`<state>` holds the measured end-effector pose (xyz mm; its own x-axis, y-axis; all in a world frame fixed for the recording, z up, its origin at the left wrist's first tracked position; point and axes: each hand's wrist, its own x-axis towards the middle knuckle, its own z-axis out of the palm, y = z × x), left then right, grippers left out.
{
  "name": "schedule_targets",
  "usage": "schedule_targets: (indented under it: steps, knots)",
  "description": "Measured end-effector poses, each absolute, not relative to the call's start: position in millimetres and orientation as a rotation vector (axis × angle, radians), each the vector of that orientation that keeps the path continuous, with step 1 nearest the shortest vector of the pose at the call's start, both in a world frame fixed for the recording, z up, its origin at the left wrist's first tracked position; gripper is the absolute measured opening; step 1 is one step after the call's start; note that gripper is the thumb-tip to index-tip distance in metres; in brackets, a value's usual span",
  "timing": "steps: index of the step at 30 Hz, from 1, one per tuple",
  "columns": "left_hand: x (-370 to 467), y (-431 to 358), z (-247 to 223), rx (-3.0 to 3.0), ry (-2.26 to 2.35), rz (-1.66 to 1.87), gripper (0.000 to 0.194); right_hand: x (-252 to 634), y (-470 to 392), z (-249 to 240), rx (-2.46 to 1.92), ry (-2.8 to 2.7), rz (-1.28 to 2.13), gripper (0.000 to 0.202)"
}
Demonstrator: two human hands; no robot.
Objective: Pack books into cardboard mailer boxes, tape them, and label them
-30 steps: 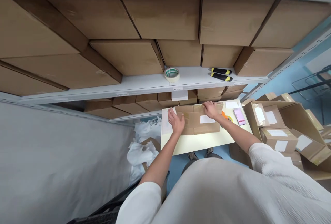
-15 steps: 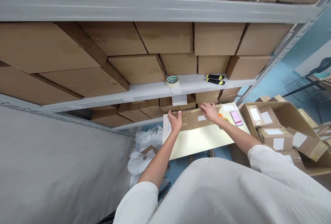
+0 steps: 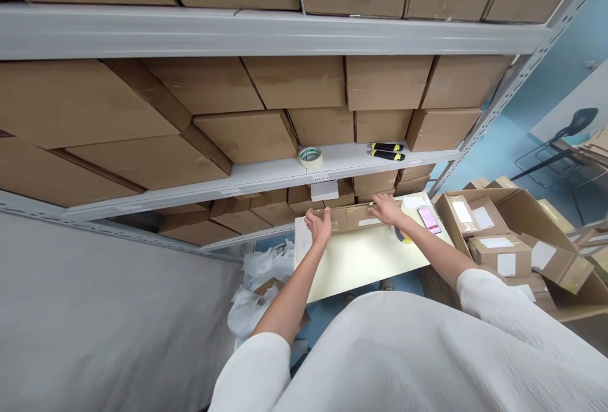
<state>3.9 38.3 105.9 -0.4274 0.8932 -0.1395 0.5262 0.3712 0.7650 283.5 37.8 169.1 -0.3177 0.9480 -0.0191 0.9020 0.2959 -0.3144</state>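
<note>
A long, low cardboard box (image 3: 349, 220) with clear tape and a white label (image 3: 369, 222) rests on a small pale table, between my two hands. My left hand (image 3: 320, 225) grips its left end, thumb upright at the front face and fingers curled round the end. Over the top edge near the right end, my right hand (image 3: 386, 210) holds the box with bent fingers; their tips are partly hidden. Just below my right wrist lies a yellow and blue tape roll (image 3: 403, 236), partly covered by the forearm.
A phone (image 3: 429, 219) lies at the right of the table (image 3: 361, 263). The shelf ahead holds stacked boxes, a masking tape roll (image 3: 310, 157) and two yellow-black cutters (image 3: 387, 151). A large carton (image 3: 527, 199) of labelled boxes stands right; white plastic bags (image 3: 266, 266) lie left.
The head view has shifted slightly, so the shelf sits lower in the picture. The box's front face and label look narrower from top to bottom. Both hands have stayed on the box.
</note>
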Motion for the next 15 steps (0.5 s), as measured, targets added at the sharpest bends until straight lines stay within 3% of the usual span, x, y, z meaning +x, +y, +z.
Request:
schedule_targets:
  steps: [5,9,15]
  knots:
    - [-1,43,98,1.211,2.114,0.889,0.065,323,37,171,-1.986,-2.018,0.479,0.05]
    - [1,47,100,1.18,2.075,0.89,0.074,339,37,163,-1.948,-1.768,0.85,0.048]
    - [-3,52,100,1.229,2.015,0.879,0.083,336,42,157,-1.922,-1.572,0.948,0.042]
